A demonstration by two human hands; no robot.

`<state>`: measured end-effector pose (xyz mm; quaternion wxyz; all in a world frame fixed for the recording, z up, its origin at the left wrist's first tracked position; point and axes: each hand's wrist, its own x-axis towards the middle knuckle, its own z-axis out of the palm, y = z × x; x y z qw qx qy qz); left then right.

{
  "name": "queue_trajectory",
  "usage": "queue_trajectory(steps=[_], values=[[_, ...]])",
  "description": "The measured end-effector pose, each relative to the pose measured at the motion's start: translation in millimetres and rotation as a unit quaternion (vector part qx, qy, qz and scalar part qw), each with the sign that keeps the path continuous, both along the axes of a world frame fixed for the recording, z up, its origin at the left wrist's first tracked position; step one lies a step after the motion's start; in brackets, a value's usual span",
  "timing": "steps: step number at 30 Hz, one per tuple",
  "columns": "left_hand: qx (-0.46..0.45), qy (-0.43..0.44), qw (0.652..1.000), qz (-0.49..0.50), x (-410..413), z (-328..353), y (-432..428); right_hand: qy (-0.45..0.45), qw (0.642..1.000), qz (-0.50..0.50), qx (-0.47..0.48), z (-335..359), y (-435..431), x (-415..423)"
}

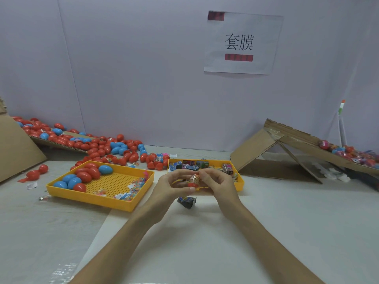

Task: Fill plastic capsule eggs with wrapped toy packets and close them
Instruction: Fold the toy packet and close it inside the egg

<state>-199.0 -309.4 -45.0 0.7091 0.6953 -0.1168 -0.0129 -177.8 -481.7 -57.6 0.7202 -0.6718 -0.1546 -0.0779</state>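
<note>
Egg half in left hand, right hand pinching packet atop; tray behind.

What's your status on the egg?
Left hand grips red egg half. Right hand pinches wrapped packet at its mouth. Egg not closed. Stray dark packet on table beneath.

A pale lilac wall, evenly lit, closes the far side, with a white paper sheet bearing two black characters stuck at its upper right. The worktop below is off-white, and a brown cardboard panel leans at far left and a cardboard ramp at far right.
</note>
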Motion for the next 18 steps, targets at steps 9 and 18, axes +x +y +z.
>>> queue_trajectory(steps=[9, 18], values=[[-0.099, 0.009, 0.995, -0.011, 2.4, -5.6, 3.7, -0.017, 1.0, -0.013, -0.02, 1.3, -3.9, 0.4], [-0.093, 0.019, 0.995, -0.027, 1.6, -6.1, 3.0, -0.042, 0.999, -0.02, -0.018, 2.1, -0.9, -3.7]])
